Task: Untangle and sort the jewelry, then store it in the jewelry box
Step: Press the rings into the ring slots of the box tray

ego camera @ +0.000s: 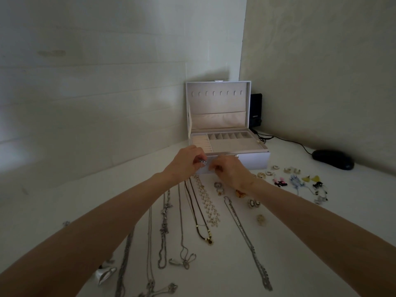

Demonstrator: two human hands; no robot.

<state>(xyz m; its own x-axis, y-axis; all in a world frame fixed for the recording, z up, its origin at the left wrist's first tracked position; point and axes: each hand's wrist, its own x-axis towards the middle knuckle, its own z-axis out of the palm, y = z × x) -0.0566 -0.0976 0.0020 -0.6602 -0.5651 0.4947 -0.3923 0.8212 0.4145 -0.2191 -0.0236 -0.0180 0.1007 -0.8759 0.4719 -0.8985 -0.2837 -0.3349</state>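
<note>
The left hand (185, 162) pinches a small silvery piece of jewelry (202, 162) between thumb and curled fingertips. The right hand (230, 171) is just beside it with its fingers curled downward; whether they grip anything cannot be told. Both hands are in front of the drawer face of the white rectangular jewelry box (252, 161), which stands at the back of the white tabletop (300, 243). Its lid (216, 103) is upright, and its beige tray is divided into compartments.

Under the wrists, several necklaces lie stretched out side by side: a gold-link chain necklace (209, 202), a dark cord necklace with beads (200, 219), thin silver chains (165, 221) to the left and a long silver chain (246, 239) to the right. Chunky rings (218, 185) lie near the right wrist. Farther right is a row of small colourful earrings (289, 170). A black oval object (333, 161) with a cable rests near the wall, and a black device (256, 110) stands behind the box.
</note>
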